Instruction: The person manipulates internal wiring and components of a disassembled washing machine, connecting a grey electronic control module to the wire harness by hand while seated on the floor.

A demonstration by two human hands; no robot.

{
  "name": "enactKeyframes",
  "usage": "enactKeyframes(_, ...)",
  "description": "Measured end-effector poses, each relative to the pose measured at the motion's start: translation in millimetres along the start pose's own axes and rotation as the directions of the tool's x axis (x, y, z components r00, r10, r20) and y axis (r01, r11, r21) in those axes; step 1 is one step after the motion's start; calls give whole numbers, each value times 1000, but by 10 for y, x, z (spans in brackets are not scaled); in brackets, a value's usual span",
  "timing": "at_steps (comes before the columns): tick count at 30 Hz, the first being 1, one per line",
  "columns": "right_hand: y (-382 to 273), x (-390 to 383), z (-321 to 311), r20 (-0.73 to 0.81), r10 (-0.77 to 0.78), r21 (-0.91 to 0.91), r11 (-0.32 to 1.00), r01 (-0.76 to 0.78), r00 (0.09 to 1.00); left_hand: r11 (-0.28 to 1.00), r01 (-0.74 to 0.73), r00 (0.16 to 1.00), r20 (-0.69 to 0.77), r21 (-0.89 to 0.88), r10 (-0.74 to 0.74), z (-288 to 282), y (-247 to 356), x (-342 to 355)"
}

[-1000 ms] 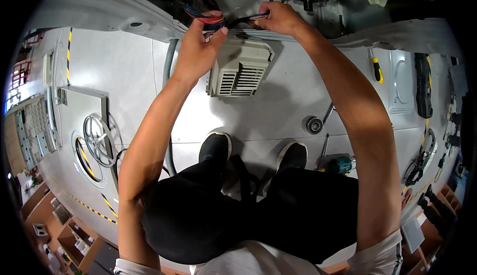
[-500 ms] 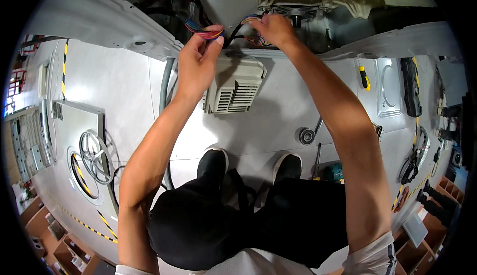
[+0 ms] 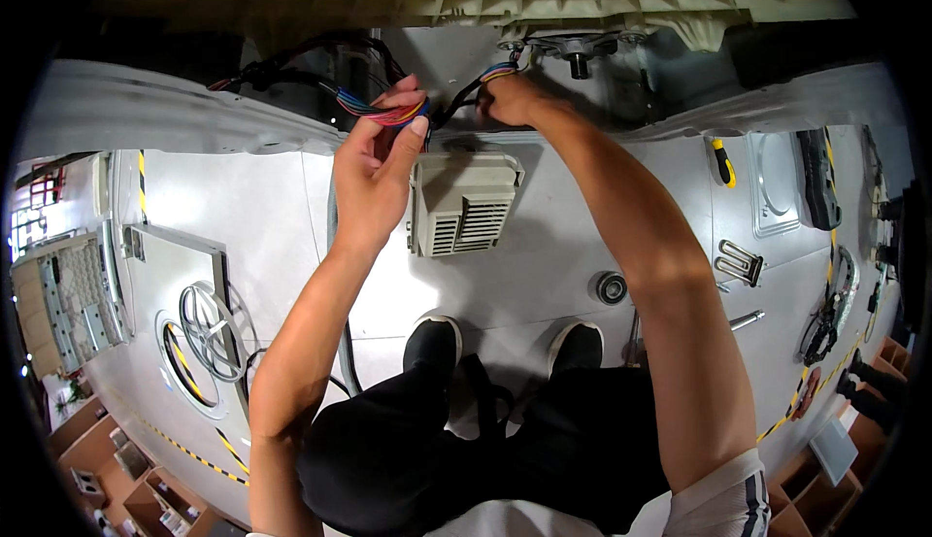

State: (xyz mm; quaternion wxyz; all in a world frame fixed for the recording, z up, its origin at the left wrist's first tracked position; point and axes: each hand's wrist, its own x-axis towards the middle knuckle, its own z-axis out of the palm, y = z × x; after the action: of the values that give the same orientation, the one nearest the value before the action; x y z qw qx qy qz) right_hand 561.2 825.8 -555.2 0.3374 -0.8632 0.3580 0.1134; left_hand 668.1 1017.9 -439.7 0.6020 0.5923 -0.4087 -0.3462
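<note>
In my left hand [image 3: 374, 173] is a wire bundle [image 3: 396, 115] of red, yellow, blue and other strands, pinched between thumb and fingers. It hangs at the open bottom of a grey metal appliance housing [image 3: 262, 115]. My right hand [image 3: 515, 102] reaches over the housing's edge with curled fingers. Just above its knuckles a second stretch of coloured wires [image 3: 500, 70] runs up towards a metal bracket with a dark shaft [image 3: 580, 64]. What the right fingertips touch is hidden. Black-sleeved cable [image 3: 458, 105] passes between the two hands.
Below the housing lies a beige vented plastic box [image 3: 466, 205] on the floor. To the right are a bearing [image 3: 610, 287], a yellow-black screwdriver [image 3: 723, 163], a heating element [image 3: 739, 263] and a metal panel [image 3: 775, 187]. A panel with a round opening [image 3: 184, 314] lies left.
The whole view has shifted, so the housing and floor items sit lower. My right hand has moved down off the coloured wires, its fingers now curled below them. The left keeps its pinch.
</note>
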Motion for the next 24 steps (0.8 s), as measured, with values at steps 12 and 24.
enactKeyframes(12,-41,-527,-323,-326,-51,-255,966,-36,944,901,220,973,-25,374,-228,-94,-58,-231)
enactKeyframes(24,-130,-741,-378,-420,-290,-403,908,110,860,888,1,957,257,459,-134,23,89,-59)
